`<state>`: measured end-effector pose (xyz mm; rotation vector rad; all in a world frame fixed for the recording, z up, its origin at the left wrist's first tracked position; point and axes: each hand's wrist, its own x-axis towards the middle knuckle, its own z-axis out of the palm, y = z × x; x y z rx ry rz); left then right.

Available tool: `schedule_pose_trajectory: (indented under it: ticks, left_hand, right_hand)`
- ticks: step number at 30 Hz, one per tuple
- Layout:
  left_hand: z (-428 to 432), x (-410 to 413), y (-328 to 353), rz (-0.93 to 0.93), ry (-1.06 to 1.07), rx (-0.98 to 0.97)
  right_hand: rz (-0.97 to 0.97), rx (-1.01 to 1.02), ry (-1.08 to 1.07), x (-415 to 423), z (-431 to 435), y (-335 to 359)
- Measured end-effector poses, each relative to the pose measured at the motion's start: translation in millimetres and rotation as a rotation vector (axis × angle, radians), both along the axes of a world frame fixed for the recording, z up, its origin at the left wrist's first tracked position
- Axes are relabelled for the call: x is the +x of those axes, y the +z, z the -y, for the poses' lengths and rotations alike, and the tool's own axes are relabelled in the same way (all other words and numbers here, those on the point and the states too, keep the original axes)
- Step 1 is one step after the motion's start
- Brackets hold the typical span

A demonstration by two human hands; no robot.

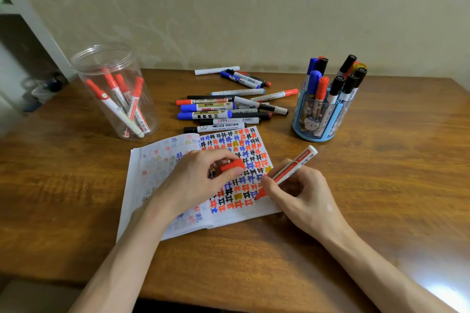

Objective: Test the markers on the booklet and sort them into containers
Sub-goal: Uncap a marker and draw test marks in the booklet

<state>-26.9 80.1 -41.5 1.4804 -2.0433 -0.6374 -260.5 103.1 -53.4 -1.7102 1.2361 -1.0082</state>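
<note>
The right grip (pixel 302 193) holds a red marker (pixel 292 168), tip on the booklet (pixel 152 173); the left grip (pixel 201 180) pinches its cap (pixel 232 165), covering the fold. Behind lie loose markers (pixel 223 112), a clear jar (pixel 84 66) at the left and a blue holder (pixel 315 119) at the right, all on the bench (pixel 76 198).

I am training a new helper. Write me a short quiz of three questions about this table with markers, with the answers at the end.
1. What does the left hand pinch? A) a blue marker B) a red cap C) a pencil
2. True or false: the clear jar holds markers with caps of many colours.
3. Fill in: the right hand holds the tip of a ___ marker on the booklet.
Key: 1 B; 2 false, every cap visible there is red; 3 red.
</note>
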Motion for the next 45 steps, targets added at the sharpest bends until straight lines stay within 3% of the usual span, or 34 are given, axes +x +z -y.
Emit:
schedule_pose_trajectory:
  ticks: [21, 45]
  left_hand:
    - [0.2, 1.9, -1.3, 0.004, -0.006, -0.005]
    - [0.9, 4.4, -3.0, 0.018, -0.012, -0.011]
  right_hand:
    - [-0.041, -0.061, 0.018, -1.9, -0.3, -0.5]
    - [-0.02, 0.031, 0.029, -0.8, -0.2, 4.0]
